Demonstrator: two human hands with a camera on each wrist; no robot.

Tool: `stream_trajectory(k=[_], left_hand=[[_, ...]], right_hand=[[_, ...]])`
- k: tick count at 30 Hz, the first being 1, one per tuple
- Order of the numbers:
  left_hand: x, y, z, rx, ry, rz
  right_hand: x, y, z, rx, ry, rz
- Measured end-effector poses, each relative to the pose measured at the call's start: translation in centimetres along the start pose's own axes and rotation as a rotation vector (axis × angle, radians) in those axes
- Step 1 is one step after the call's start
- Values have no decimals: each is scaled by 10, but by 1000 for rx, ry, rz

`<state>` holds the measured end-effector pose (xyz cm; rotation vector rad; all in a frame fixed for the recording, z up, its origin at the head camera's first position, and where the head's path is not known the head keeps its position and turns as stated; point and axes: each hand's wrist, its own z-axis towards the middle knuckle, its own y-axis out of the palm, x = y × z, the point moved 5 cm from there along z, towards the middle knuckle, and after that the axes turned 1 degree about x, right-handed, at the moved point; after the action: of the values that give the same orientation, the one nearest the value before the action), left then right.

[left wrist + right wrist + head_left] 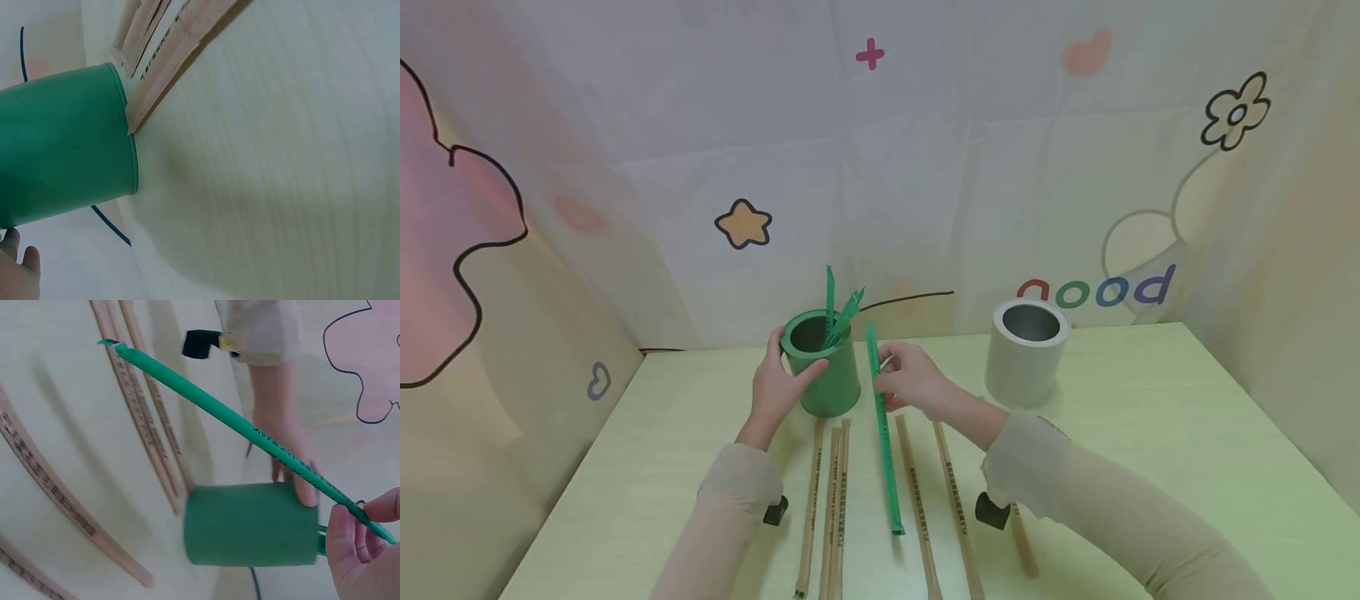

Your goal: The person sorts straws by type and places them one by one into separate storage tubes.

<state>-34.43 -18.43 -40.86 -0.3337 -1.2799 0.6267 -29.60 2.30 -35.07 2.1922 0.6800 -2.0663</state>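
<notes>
Pinching a green-wrapped straw (887,450) between its fingers (340,540), the right hand (914,382) held it just beside the green cylindrical container (831,385), which the left hand (778,387) gripped near the top. Brown-wrapped straws (916,492) lay on the worktop (1150,417).

Beige sleeves (722,525); blk. blocks (992,511) nr. cuffs (1026,454).

A green cup (833,387) stands upright on the bench (1157,417), just left of centre in the head view, mouth upward, with green straws (847,320) leaning inside. Right of it, at the frame's lower centre, a long, slim green straw (887,454) with dark lettering slants steeply, raised clear of the surface.
</notes>
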Motion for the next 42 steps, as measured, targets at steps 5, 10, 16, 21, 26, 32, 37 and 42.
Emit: stream_trajectory(k=[5, 10, 16, 21, 26, 32, 37, 42], left_hand=[[-3, 1, 1, 1, -5, -2], [-3, 2, 1, -1, -7, -2], [-2, 1, 1, -3, -2, -3], [-2, 2, 1, -5, -3, -5], [-2, 1, 1, -4, -2, -1], [-1, 0, 0, -1, -13, 0], [0, 0, 0, -1, -12, -3], [1, -1, -1, -7, -13, -10]], right_hand=[[-30, -17, 0, 2, -55, 14], [-55, -31, 2, 43, -133, 104], [-71, -46, 6, 136, -182, 232], [-79, -59, 9, 238, -224, 338], [-87, -68, 11, 333, -282, 433], [-86, -67, 16, 420, -320, 426], [-79, -59, 22, 452, -355, 402], [-74, -51, 26, 466, -363, 376]])
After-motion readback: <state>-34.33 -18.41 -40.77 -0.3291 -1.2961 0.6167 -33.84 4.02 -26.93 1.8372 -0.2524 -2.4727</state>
